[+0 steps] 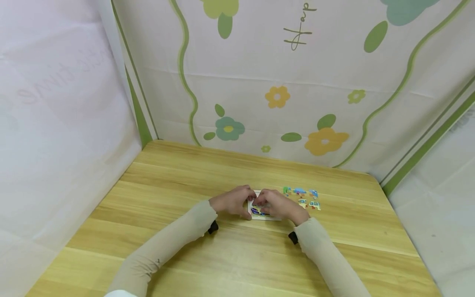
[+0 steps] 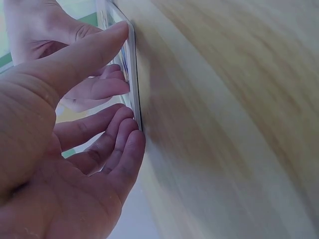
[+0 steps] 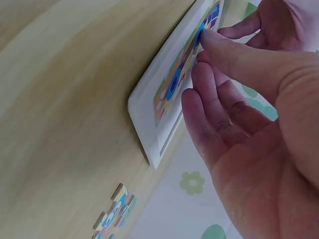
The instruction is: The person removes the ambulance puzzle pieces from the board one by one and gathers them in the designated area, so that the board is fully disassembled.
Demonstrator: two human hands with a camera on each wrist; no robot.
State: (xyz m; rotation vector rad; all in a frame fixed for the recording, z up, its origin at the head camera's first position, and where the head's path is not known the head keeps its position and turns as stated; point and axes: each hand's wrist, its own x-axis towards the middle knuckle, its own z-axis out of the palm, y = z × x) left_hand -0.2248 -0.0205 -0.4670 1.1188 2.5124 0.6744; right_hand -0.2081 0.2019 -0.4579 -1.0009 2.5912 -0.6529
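Observation:
A white-bordered jigsaw puzzle tray [image 1: 265, 219] lies flat on the wooden table, partly filled with blue, purple and orange pieces [image 3: 174, 84]. My left hand [image 1: 234, 201] holds the tray at its left side, the thumb on one end of that edge and bent fingers on the other, as the left wrist view shows. Over the tray, my right hand [image 1: 277, 203] reaches in from the right; its thumb tip [image 3: 212, 37] touches the blue part of the picture. The index fingertip is mostly hidden, so a piece between thumb and finger cannot be made out.
Several loose jigsaw pieces [image 1: 302, 192] lie right of the tray, close to the right hand, some also in the right wrist view [image 3: 117, 206]. Behind the wooden table [image 1: 237, 264] hangs a flowered white cloth [image 1: 245, 82], with more cloth at both sides.

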